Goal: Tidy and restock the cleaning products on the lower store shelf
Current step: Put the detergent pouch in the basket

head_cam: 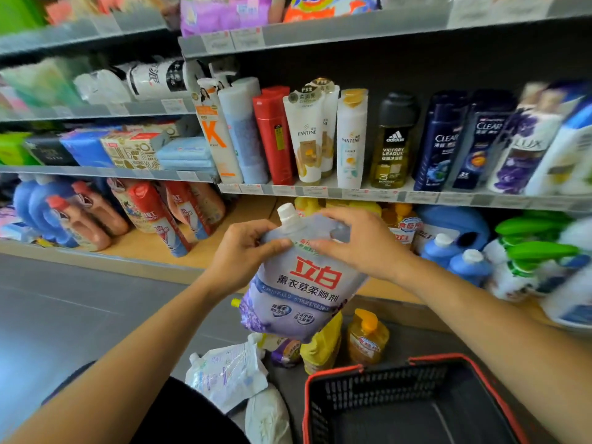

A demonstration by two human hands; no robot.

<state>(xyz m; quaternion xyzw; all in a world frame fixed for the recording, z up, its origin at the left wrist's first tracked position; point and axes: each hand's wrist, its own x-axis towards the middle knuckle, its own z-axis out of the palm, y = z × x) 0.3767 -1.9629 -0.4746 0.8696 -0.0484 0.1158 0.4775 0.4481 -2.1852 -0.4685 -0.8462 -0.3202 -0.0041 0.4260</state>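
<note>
Two hands hold one purple pouch (304,293) at the centre of the frame, in the air before the lower shelf (250,216) and above the bottles on the floor. We read on its face the red brand 立白, under it 薰衣草柔顺剂, and lower down a badge with 99.9%. Its long axis runs nearly top to bottom of the frame, the upper end leaning slightly right; the white cap (287,213) points up at the upper left corner, and the printed face is turned to us. The left hand (243,254) grips the pouch's upper left edge, thumb on the front. The right hand (355,241) clasps the upper right, fingers curled over the top. On the shelf above we read PANTENE on a white tube (306,136), adidas VICTORY LEAGUE on a dark bottle (392,142), CLEAR on a navy bottle (443,142) and LUX on a white one (525,145). A black basket (333,373) with a red rim sits at the lower right.
</note>
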